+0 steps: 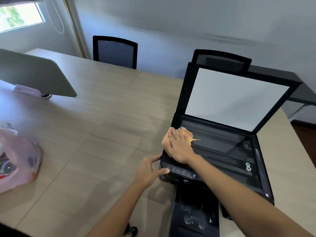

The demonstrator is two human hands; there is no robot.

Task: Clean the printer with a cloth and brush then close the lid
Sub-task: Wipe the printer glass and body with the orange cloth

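Note:
A black printer (256, 168) stands on the right side of the wooden table. Its scanner lid (236, 98) is raised, showing a white inner pad. My right hand (177, 146) lies flat on a yellow cloth (189, 135) and presses it onto the left edge of the scanner glass (222, 146). My left hand (150, 170) holds the printer's front left corner, thumb on the control panel and fingers on the side. A small black object (132, 230), possibly the brush, lies at the table's near edge; it is too blurred to tell.
The printer's output tray (196, 214) sticks out toward me, with white smudges on it. A pink plastic bag (18, 158) sits at the left. A grey desk divider (34, 72) stands at the far left. Two black chairs (115, 52) are behind the wooden table (95, 127).

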